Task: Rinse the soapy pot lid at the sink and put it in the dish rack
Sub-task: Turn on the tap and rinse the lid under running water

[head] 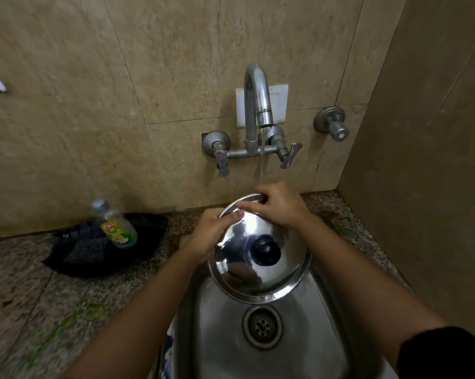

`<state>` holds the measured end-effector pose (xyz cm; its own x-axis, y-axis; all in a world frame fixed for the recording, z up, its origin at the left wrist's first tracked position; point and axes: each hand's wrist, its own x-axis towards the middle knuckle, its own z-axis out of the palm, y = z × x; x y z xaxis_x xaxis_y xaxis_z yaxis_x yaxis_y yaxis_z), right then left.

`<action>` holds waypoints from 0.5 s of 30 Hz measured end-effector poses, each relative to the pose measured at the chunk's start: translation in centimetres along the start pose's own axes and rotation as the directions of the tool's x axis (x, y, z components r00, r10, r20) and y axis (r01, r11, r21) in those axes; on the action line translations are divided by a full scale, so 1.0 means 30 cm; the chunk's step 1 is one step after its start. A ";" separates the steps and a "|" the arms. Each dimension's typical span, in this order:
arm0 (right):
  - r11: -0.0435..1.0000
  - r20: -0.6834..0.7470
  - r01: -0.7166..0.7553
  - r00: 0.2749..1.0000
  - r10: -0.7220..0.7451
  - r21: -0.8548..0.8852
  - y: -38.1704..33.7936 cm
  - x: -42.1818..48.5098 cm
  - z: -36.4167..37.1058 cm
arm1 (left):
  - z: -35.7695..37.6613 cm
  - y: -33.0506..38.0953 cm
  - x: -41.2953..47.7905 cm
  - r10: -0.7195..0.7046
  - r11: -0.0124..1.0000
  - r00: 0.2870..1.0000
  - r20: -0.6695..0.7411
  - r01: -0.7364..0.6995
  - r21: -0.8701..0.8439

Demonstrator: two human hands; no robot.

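Both hands are up at the far edge of the steel pot lid (247, 258), which is tilted over the sink (219, 337) with its domed top and black knob (265, 249) turned toward the person. The left hand (211, 236) is closed on the rim at about ten o'clock, thumb laid across the shiny face. The right hand (278, 205) grips the rim at twelve o'clock, fingers curled over the edge. A thin stream of water runs from the curved tap (258, 97) on the wall and drops just behind the right hand, landing at the lid's far edge (where exactly it strikes is hidden by the fingers). The lid's lower edge hangs above the drain (262, 326), which sits at six o'clock from the knob.

Out at nine o'clock from the lid, on the speckled counter (25, 296), a black tray (99, 242) holds a dark scrubbing pad (87, 251) and a bottle of greenish dish liquid (117, 224) leaning toward the wall. A separate valve (332, 123) sticks out of the tiles at two o'clock.
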<state>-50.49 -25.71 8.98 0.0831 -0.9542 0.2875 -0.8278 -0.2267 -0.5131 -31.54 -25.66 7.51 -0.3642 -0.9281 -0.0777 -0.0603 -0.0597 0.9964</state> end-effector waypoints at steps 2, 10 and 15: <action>0.974 -0.079 -0.130 0.986 0.147 0.186 0.047 0.003 -0.013 | -0.007 -0.023 -0.002 -0.018 0.990 0.993 -0.119 0.001 -0.139; 1.000 -0.002 0.004 1.000 -0.004 0.031 0.013 0.017 -0.019 | -0.039 0.016 0.010 -0.066 0.993 0.998 0.018 0.067 -0.098; 0.986 -0.157 -0.162 0.973 0.166 0.039 0.040 -0.004 0.012 | -0.027 -0.050 -0.010 -0.027 0.977 0.979 -0.200 -0.016 -0.214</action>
<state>-51.29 -25.93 8.02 -0.1439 -0.9358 0.3218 -0.8081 -0.0766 -0.5841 -30.60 -25.59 6.07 -0.1691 -0.9809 -0.0965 0.1462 -0.1218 0.9817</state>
